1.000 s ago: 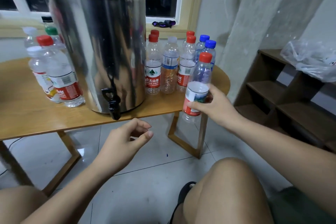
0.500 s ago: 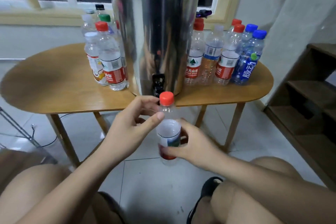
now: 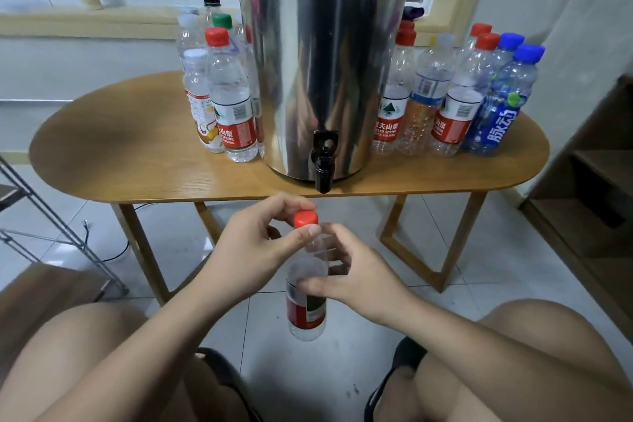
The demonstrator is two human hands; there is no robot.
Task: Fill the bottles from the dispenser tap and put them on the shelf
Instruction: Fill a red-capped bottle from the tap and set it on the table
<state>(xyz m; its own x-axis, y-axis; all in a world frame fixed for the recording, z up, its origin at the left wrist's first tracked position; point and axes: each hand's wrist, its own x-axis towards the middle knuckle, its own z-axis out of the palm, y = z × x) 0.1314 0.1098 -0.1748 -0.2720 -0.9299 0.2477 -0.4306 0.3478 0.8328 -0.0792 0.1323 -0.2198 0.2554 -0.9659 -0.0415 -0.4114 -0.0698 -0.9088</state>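
The task looks to be at an early stage. The bottle (image 3: 306, 284) in hand has its red cap (image 3: 306, 218) on and looks empty, so uncapping, filling, recapping and shelving are all left for it.

The left hand (image 3: 250, 250) pinches the cap between thumb and curled fingers, while the right hand (image 3: 356, 279) wraps the clear body just above the red label. Both grips are narrow and closed on the bottle.

It hangs in the lower centre of the frame, over the floor between the knees, below the table (image 3: 120, 154) edge and a little nearer than the black tap (image 3: 323, 171) of the steel dispenser (image 3: 325, 62).

Its long axis runs close to vertical in the frame, with the cap end up toward the tap and the base down toward the tiles.

A cluster of capped bottles (image 3: 448, 103) stands at centre right of the frame beside the dispenser and looks empty. Another cluster (image 3: 226, 103) stands at centre left — whether those hold water I cannot tell.

None of the bottles in view stands on the shelf (image 3: 589, 181) at the right edge.
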